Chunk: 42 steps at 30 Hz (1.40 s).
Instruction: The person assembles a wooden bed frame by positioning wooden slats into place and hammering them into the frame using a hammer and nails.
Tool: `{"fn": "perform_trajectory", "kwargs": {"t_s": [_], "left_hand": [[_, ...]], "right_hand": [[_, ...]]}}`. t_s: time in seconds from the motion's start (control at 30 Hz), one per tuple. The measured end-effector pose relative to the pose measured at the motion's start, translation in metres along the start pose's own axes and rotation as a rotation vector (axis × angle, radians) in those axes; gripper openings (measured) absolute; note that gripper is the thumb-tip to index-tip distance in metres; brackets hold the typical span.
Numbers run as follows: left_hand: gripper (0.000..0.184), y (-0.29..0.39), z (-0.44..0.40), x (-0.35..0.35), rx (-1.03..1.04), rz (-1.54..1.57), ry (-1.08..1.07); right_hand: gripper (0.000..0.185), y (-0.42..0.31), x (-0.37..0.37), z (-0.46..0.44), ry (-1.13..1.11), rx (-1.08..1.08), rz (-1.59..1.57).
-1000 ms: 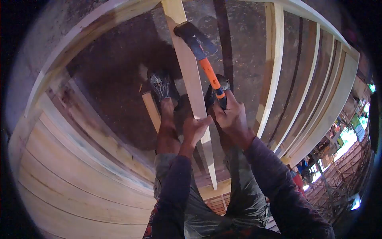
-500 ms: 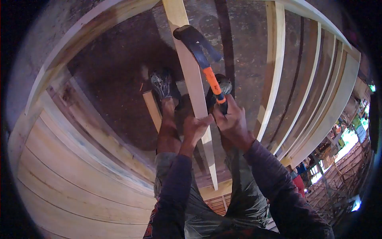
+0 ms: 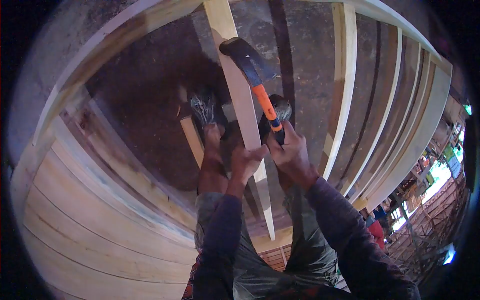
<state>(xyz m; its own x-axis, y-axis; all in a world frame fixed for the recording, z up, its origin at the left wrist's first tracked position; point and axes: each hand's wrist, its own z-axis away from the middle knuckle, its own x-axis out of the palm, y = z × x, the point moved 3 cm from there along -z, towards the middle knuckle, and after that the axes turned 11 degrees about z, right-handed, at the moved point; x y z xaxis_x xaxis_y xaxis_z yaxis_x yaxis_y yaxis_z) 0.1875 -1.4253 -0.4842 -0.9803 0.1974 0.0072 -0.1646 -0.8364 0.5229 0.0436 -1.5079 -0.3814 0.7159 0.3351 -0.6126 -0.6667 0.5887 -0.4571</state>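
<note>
A narrow wooden slat [image 3: 241, 97] runs lengthwise between my legs, from the far frame edge toward me. My left hand [image 3: 244, 162] is closed around it, the thumb lying across its top. In my right hand [image 3: 291, 156], just beside the left, is the black grip of a claw hammer [image 3: 263, 100] with an orange handle. The dark hammer head overlaps the far part of the slat in view; whether it touches the wood I cannot tell. Any nail there is too small to make out.
Several parallel wooden slats [image 3: 345, 85] stand to the right within a curved wooden rim [image 3: 65, 80]. Pale planks [image 3: 100, 225] line the left side. A short wood block [image 3: 192, 140] lies by my left foot [image 3: 202, 107]. Racks and clutter fill the far right.
The hammer head has shifted slightly down in the view, and its angle has turned a little. My left hand stays in place on the slat.
</note>
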Motion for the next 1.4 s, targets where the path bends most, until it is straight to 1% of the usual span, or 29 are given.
{"fn": "perform_trajectory", "kwargs": {"t_s": [0.07,0.13,0.17,0.23,0.37,0.47,0.53,0.57,0.63,0.77,0.83,0.87,0.97,1.03,1.07,1.13,1.17,1.23,1.27,1.37,1.4], "left_hand": [[0.053,0.001,0.001,0.000,0.030,0.035,0.007],[0.051,0.004,0.002,-0.003,0.042,-0.074,-0.054],[0.051,0.006,0.002,-0.003,0.041,-0.075,-0.051],[0.050,0.006,0.002,-0.003,-0.050,-0.012,-0.040],[0.051,0.015,0.004,-0.003,-0.064,-0.003,-0.040],[0.052,0.015,0.005,-0.003,-0.042,-0.012,-0.019],[0.054,0.007,0.003,-0.003,-0.146,-0.037,-0.007],[0.054,0.005,0.003,-0.002,-0.146,-0.037,-0.007],[0.056,0.009,0.001,-0.002,-0.086,-0.036,0.002],[0.054,0.015,0.003,0.000,-0.050,0.080,-0.007],[0.053,0.013,0.001,-0.001,0.011,0.014,0.012],[0.053,0.012,0.001,-0.001,0.009,0.014,0.012],[0.053,0.010,0.000,0.000,-0.087,0.060,-0.017],[0.053,0.010,0.001,0.000,-0.076,-0.012,0.017],[0.053,0.011,0.002,0.000,-0.076,-0.013,0.018],[0.053,0.013,0.002,-0.001,0.031,0.008,0.050],[0.053,0.012,0.001,-0.001,0.032,0.008,0.050],[0.053,0.004,-0.001,0.000,-0.061,0.027,0.035],[0.053,0.001,-0.001,0.000,-0.062,0.026,0.035],[0.052,0.002,0.000,0.000,-0.119,-0.004,-0.038],[0.053,0.003,-0.001,0.000,-0.055,0.000,-0.014]], "right_hand": [[0.020,0.000,0.000,0.001,0.004,-0.006,-0.004],[0.020,-0.002,0.002,0.002,0.058,-0.068,-0.016],[0.020,-0.002,0.004,0.001,0.056,-0.069,-0.017],[0.018,-0.005,0.004,-0.001,0.027,0.006,-0.005],[0.018,0.000,0.008,0.000,0.039,0.010,-0.004],[0.017,0.004,0.011,0.002,0.043,-0.042,0.008],[0.017,0.004,0.012,0.000,0.107,-0.075,0.028],[0.017,0.003,0.010,0.000,0.108,-0.075,0.028],[0.018,0.001,0.007,-0.002,-0.002,0.018,0.017],[0.018,0.001,0.004,0.001,0.001,0.053,0.045],[0.018,-0.001,0.003,0.002,0.060,-0.063,-0.021],[0.018,-0.001,0.003,0.003,0.059,-0.062,-0.022],[0.019,0.000,0.004,0.000,0.035,-0.068,-0.013],[0.021,-0.001,0.004,-0.002,-0.011,0.015,0.016],[0.021,-0.001,0.005,-0.003,-0.011,0.015,0.015],[0.022,0.001,0.007,-0.005,0.000,0.018,0.023],[0.022,0.004,0.008,-0.005,0.001,0.017,0.023],[0.022,0.006,0.006,-0.002,-0.004,-0.040,0.009],[0.022,0.007,0.006,0.000,-0.004,-0.038,0.009],[0.021,0.003,0.003,0.002,0.031,-0.055,0.017],[0.021,0.003,0.003,0.001,0.015,-0.023,0.013]]}}
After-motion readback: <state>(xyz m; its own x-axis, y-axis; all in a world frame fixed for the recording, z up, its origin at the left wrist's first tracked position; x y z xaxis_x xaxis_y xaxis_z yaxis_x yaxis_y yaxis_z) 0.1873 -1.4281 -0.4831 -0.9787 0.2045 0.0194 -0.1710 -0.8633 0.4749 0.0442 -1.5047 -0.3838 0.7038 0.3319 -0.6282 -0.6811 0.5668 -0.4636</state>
